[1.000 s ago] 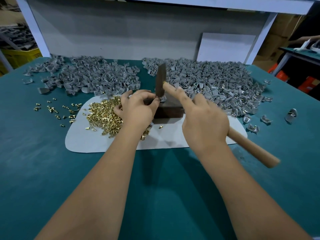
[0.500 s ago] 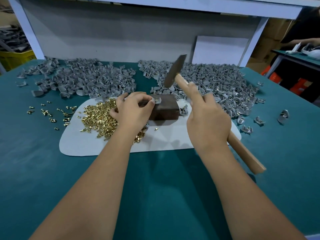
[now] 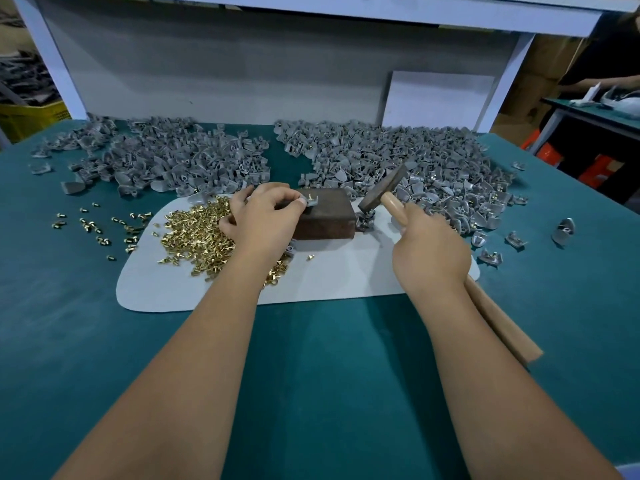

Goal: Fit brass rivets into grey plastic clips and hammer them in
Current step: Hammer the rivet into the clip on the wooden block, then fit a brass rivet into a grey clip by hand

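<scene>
Teal cloth covers the bench [image 3: 329, 375], which backs onto a grey panel [image 3: 225, 74] framed in white. On the cloth lies a pale mat [image 3: 346, 275] with rounded corners, and on the mat stands a dark brown block [image 3: 329, 220]. Brass rivets [image 3: 194, 233] are heaped on the mat's left part, with a few more scattered on the cloth further left [image 3: 100, 226]. Grey plastic clips lie in two broad piles along the back of the bench — one on the left [image 3: 166, 157], one on the right [image 3: 408, 161] — and several loose clips [image 3: 490, 258] sit near the mat's right edge, some showing a brass dot. The left hand [image 3: 263, 220] reaches over the rivet heap, its thumb and fingers pinching a single clip [image 3: 311, 201] against the block's top left corner, with a rivet standing up out of it. The right hand [image 3: 429, 247] is closed around the wooden handle of a hammer [image 3: 382, 188], the handle's free end running back past the wrist. The hammer's dark head hangs tilted just to the right of the block, above the near edge of the right pile — clear of the clip. At the far right stands another green-topped table [image 3: 595, 109] with someone's arm resting on it.
</scene>
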